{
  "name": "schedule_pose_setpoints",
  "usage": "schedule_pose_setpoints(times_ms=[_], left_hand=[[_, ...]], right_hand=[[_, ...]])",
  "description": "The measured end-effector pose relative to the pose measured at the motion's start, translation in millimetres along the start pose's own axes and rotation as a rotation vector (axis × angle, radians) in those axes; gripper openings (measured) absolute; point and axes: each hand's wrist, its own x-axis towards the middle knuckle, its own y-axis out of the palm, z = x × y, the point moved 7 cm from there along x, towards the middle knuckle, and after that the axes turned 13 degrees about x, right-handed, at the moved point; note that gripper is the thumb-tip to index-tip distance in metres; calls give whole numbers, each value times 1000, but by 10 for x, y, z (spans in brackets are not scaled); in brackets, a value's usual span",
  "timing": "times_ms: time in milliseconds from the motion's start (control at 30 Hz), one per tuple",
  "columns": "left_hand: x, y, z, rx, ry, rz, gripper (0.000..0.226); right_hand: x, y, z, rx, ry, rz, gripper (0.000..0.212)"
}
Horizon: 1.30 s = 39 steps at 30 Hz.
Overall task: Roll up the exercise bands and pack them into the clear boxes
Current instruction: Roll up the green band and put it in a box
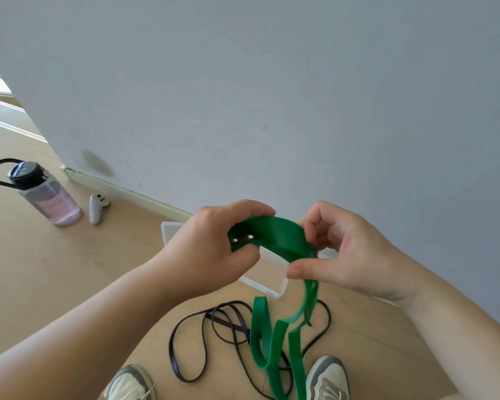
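The green band (274,235) is held up above the clear box (274,284), its loose end trailing down to the floor over the black band (191,336). The left hand (211,249) grips one end with curled fingers, and the right hand (338,249) pinches the other. A water bottle (46,197) and controller (97,207) lie well left of the box.

Both forearms up in front, L hand (211,249) & R hand (355,255) close together, fingers curled, each pinching green band (274,232).
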Motion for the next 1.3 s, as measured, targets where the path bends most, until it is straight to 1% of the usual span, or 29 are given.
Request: schedule_pose_setpoints(times_ms=[100, 200, 300, 333, 400, 467, 500, 567, 600, 667, 733, 767, 833, 967, 1000, 1067, 1133, 1167, 1233, 1300], left_hand=[[29, 4, 4, 8, 7, -42, 48], [53, -13, 68, 18, -18, -68, 47], [60, -8, 116, 70, -50, -77, 44], [58, 0, 138, 95, -52, -79, 44], [49, 11, 176, 168, -34, -78, 45], [45, 17, 174, 303, 32, -90, 46], [43, 16, 154, 378, 62, -97, 46], [63, 13, 126, 502, 67, -78, 49], [80, 11, 160, 530, 29, -36, 53], [100, 5, 334, 528, -105, 88, 65], [99, 33, 526, 485, -208, 197, 65], [94, 58, 600, 463, -244, 227, 58], [91, 115, 683, 381, -315, 236, 42], [78, 248, 667, 43, -454, 220, 26], [62, 286, 674, -6, -485, 218, 23], [27, 360, 706, -27, -536, 216, 20], [13, 391, 744, -78, -594, 165, 17], [11, 381, 757, -143, -632, 121, 16], [5, 338, 756, -341, -702, 34, 18], [18, 294, 738, -530, -723, -22, 23]], right_hand=[[58, 106, 18, -37, -37, -53, 49], [69, 78, 68, -31, -107, -116, 45], [47, 61, 125, -73, -194, -204, 32], [58, 49, 111, -86, -188, -215, 27], [110, 48, 10, -128, -89, -163, 20], [152, 85, -129, -180, 45, -48, 14], [157, 105, -177, -208, 81, -5, 13], [163, 108, -192, -243, 63, 9, 11], [164, 79, -179, -233, 30, -15, 11], [150, -29, -124, -199, -38, -84, 11], [126, -164, -73, -173, -101, -158, 8], [107, -232, -63, -146, -124, -193, 9], [68, -330, -46, -89, -170, -241, 12], [39, -346, -36, -90, -226, -244, 27], [44, -343, -48, -82, -226, -250, 27], [51, -342, -54, -76, -240, -270, 25], [59, -362, -53, -91, -253, -299, 23], [68, -388, -65, -100, -247, -315, 22], [87, -470, -128, -125, -216, -342, 24], [116, -568, -245, -156, -162, -368, 26]])
